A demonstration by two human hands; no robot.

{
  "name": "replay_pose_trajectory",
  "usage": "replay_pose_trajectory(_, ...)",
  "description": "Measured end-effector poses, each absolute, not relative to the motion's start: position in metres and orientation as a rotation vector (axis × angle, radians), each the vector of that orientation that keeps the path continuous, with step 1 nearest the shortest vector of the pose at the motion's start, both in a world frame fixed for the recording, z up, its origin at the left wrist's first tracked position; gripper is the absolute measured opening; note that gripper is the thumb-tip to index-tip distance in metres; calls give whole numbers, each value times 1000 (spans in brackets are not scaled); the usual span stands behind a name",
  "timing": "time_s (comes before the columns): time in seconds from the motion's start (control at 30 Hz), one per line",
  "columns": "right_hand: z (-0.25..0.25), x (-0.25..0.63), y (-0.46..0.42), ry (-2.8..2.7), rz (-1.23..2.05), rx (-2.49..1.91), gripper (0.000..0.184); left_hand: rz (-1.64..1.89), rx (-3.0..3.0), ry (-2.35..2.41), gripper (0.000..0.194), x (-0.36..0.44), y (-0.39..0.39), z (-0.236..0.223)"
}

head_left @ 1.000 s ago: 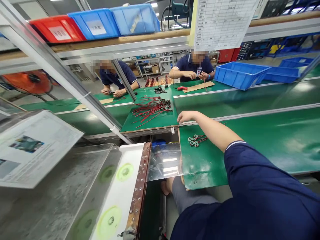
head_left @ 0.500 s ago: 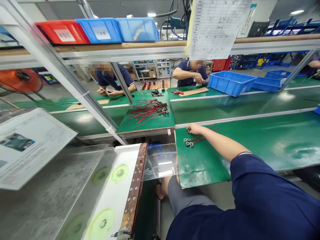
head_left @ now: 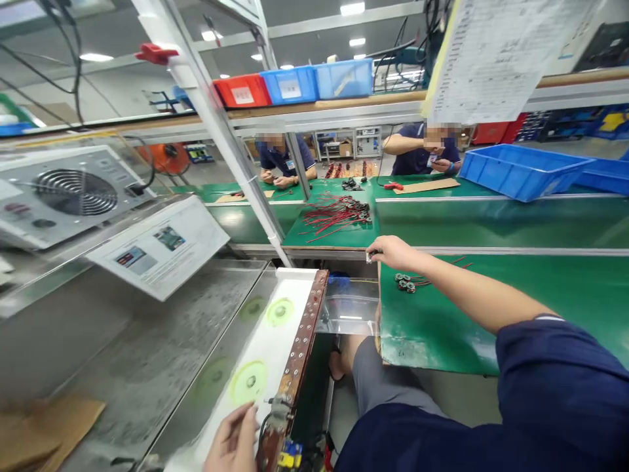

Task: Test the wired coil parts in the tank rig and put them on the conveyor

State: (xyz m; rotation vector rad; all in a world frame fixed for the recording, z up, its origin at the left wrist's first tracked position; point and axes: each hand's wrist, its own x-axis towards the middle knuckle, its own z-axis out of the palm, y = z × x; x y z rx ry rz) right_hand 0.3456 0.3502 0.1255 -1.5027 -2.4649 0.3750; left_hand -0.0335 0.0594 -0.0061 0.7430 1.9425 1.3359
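Two hands: right hand (head_left: 396, 254) pinches something beside wired rings (head_left: 405, 282); left hand (head_left: 230, 439) open by white fixture (head_left: 260, 347).

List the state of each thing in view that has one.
Right hand: fingers pinching a small pale part
Left hand: open, over a white plate
Red wires: loose heap on a green mat
Ring-ended wires: small group lying on a nearer green mat
Blue crate: upright, open-topped

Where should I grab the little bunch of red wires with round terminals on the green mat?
Pinch the red wires just behind the round terminals, coming from the right: the wires trail out that way, while the terminals sit clumped together.
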Motion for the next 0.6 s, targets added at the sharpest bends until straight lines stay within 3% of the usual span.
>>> replay_pose_trajectory(0.1,158,290,298,-2440,837,-1082,30,1393,950,1610,69,21,69,24)
replay_pose_trajectory(0.2,165,228,255,-2373,1314,-764,33,1340,961,1272,79,72,79,38)
replay_pose_trajectory(0.33,122,137,239,-2218,1685,-624,27,1310,819,1127,50,91,76,32)
replay_pose_trajectory(0.43,72,74,244,-2286,1698,-754,22,1416,600,1168,46,73,54,22)
replay_pose_trajectory(0.6,16,14,239,-2751,1195,-1010,21,1374,297,1176,58,38,3,11)
